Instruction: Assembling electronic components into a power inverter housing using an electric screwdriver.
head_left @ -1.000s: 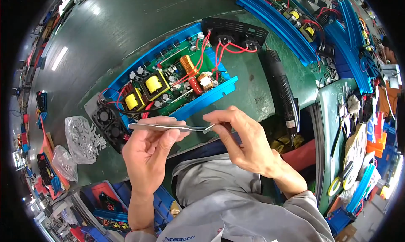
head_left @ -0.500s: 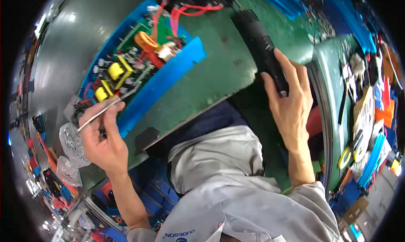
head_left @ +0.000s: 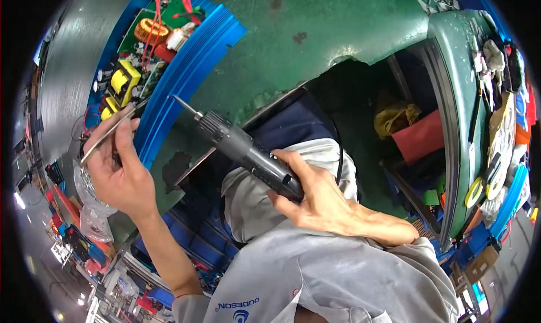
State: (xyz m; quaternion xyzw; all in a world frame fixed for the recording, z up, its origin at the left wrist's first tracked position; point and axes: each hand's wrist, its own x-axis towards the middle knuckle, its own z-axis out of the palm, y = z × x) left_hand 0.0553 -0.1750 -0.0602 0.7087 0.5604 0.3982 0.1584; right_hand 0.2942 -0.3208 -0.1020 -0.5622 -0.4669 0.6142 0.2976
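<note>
Writing first. Dark blue lettering (head_left: 239, 305) with a round emblem on the grey jacket (head_left: 349, 272), lying behind both grips and between the forearms (upside down from this angle). Pale marks on the tool body, too small to read.

Left grip (head_left: 127, 182): nearly closed, thumb and fingers pinching a thin metal strip (head_left: 105, 134), which slants ahead and to the right. Right grip (head_left: 318, 202): curled round the rear of a black power screwdriver (head_left: 248, 151). Its bit (head_left: 186, 105) points ahead and left of that grip, toward the blue casing (head_left: 189, 64).

Casing sits on the green table (head_left: 270, 52), just ahead and right of the left grip; its far end is cut off by the upper edge. Inside: yellow-wrapped transformer (head_left: 125, 81), copper coil (head_left: 149, 31), red wires. Nearest end of the casing partly hidden behind the left fingers. The strip's far end seems to overlap the casing's near part, though contact is hard to judge from here.

Clear plastic bags (head_left: 94, 224) just behind and left of the left grip, partly covered by it. Palm side of the right grip out of sight.
</note>
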